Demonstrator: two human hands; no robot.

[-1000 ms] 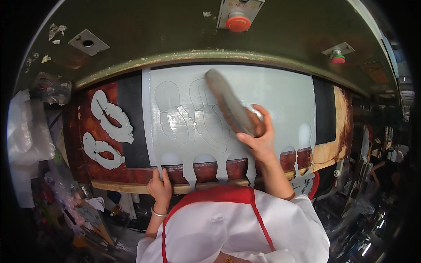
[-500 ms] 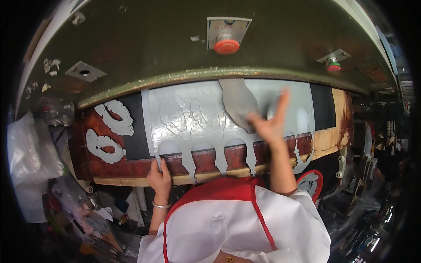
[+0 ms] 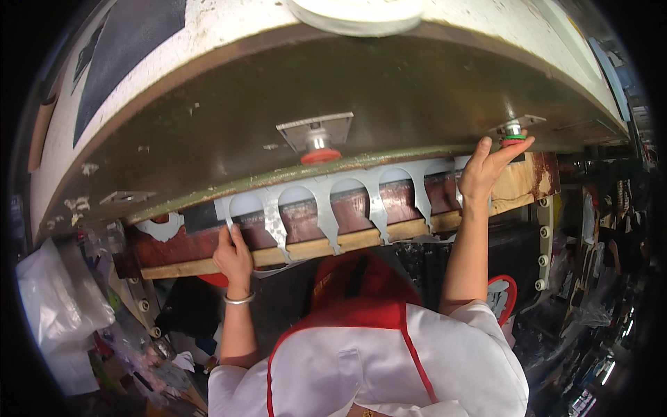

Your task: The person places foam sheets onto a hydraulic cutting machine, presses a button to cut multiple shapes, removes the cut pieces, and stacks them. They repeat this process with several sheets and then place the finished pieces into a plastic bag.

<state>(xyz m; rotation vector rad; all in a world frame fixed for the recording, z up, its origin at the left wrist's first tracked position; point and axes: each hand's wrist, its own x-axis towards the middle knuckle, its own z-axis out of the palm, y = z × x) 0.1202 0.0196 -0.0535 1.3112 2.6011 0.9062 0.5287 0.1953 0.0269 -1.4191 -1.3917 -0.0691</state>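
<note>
A grey sheet (image 3: 323, 208) with rounded cut-outs along its near edge lies on the red-brown bed (image 3: 351, 212) of a machine. My left hand (image 3: 234, 258) pinches the sheet's near left strip between thumb and fingers. On the right, my right hand (image 3: 483, 174) is raised to a green-ringed push button (image 3: 513, 138) under the machine's green front panel (image 3: 243, 97). Its fingers are stretched out against the button from below, and it holds nothing. The panel hides the far part of the sheet.
A red mushroom button (image 3: 321, 155) sticks out at the panel's middle. One pale cut piece (image 3: 163, 226) lies at the bed's left end. A wooden strip (image 3: 347, 241) edges the bed. Plastic bags (image 3: 62, 306) hang at left; a red-rimmed round container (image 3: 501, 299) stands below right.
My right hand has gone from above the sheet up and right to the button. The view has shifted, and the panel now hides the grey-brown shape on the sheet. My left hand keeps its pinch.
</note>
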